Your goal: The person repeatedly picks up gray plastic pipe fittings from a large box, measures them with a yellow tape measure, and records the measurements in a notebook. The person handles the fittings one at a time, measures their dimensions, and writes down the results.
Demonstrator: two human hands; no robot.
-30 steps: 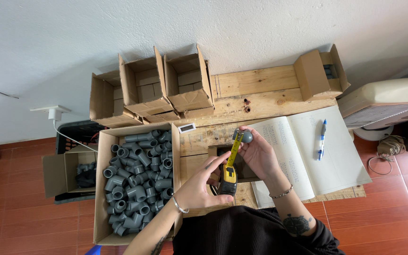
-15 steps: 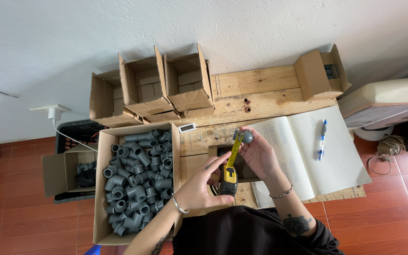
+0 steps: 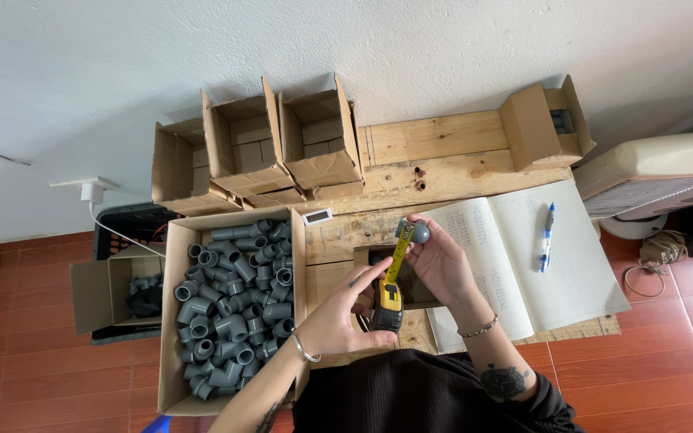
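A: Anything shifted since the picture a second back?

B: Nothing that shows. The hands and the tape sit where they did.

A: Start at the left, then, taking the wooden bench [image 3: 443,144] as the mark.

B: At its left end stands the big carton of grey pipe fittings [image 3: 234,297]. Just right of that, over the bench's front edge, the left hand [image 3: 342,321] is wrapped round the tape measure [image 3: 387,305], black and yellow, thumb lying along its case.

A: And the blade?

B: The yellow blade [image 3: 399,255] runs up and slightly right to a small grey fitting [image 3: 417,232], pinched in the fingertips of the right hand [image 3: 443,269], above the middle of the bench.

A: What's unclear?

B: The fitting's shape is too small to tell, and the palm hides a dark thing on the bench below it. Both forearms angle in from below, wrists bent, hands close but not touching.

A: Further right?

B: An open ledger [image 3: 539,265] with a blue pen [image 3: 548,236] on the bench's right half.
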